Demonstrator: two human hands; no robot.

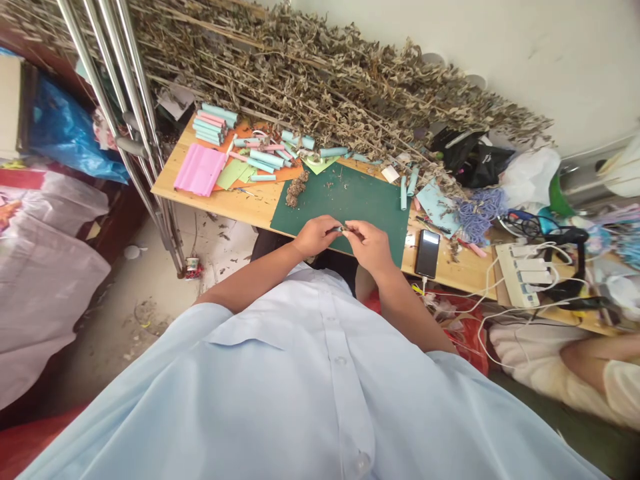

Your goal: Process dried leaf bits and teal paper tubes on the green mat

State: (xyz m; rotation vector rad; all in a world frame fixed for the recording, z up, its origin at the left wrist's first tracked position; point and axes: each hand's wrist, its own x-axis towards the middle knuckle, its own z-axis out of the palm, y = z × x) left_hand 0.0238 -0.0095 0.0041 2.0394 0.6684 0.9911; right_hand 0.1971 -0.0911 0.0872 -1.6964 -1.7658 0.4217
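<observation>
At the near edge of the green mat (360,197), my left hand (317,236) pinches a small light blue paper tube (337,229), mostly hidden by the fingers. The fingertips of my right hand (369,244) close at the tube's end, where a dark bit of dried plant seems to show. Too little is visible to tell whether they grip the tube or that bit. A brown clump of crumbled dried leaves (297,189) lies on the mat's left part, beyond my left hand.
Dried leafy stalks (320,80) are heaped along the wall. Rolled blue tubes (265,159) and pink sheets (199,169) lie left. Rightward are a phone (427,253), purple cords (477,213) and a power strip (523,275). Metal poles (130,120) stand left; another person's arm (600,360) shows right.
</observation>
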